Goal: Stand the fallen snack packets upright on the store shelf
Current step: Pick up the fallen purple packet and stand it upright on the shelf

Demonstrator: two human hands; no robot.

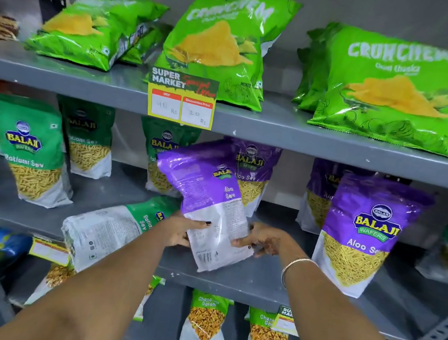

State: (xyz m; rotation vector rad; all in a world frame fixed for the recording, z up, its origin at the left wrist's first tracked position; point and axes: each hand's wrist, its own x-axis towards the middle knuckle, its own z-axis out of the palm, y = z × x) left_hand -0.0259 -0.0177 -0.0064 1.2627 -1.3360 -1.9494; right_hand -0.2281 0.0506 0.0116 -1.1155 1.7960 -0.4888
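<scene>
Both my hands grip a purple Aloo Sev packet point(207, 196) by its lower white part, back side facing me, tilted with its top leaning left, over the middle shelf point(259, 281). My left hand point(180, 228) holds its left edge and my right hand point(262, 240) its right edge. Left of it, a green Ratlami Sev packet point(111, 229) lies fallen on its face, overhanging the shelf's front edge. On the top shelf point(86, 78), a green Crunchex chips bag point(93, 27) lies flat at the left.
Upright Ratlami Sev packets point(33, 148) stand at the left and Aloo Sev packets point(363, 232) at the right. Crunchex bags point(392, 87) lean upright above. A price tag point(181, 97) hangs from the top shelf. Chana packets point(205, 323) stand on the lower shelf.
</scene>
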